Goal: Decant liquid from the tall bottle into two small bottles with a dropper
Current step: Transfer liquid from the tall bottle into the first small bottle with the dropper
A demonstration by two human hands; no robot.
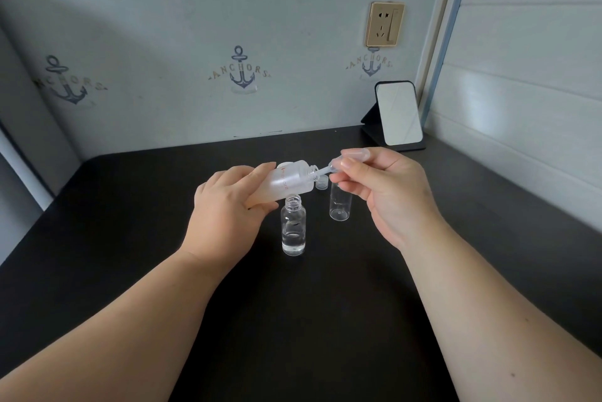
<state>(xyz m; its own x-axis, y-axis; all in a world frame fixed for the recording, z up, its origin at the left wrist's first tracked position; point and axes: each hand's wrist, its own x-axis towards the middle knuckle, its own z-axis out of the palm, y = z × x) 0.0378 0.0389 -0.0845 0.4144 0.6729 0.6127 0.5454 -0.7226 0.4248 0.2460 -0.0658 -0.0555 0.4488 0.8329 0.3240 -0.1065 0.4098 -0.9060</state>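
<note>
Two small bottles (293, 228) on table (130, 222), mirror (398, 115) behind

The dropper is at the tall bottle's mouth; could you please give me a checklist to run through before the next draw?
1. Left hand grips the tilted tall bottle: ok.
2. Right hand pinches the dropper bulb: ok.
3. Dropper tip inside the neck: ok.
4. Liquid reaches the tip: cannot tell.
5. Near small bottle uncapped, upright: ok.
6. Far small bottle upright: ok.

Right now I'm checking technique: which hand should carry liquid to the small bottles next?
Right. The right hand pinches the dropper, tip at the tall bottle mouth. The left hand is busy tilting that bottle.
</note>
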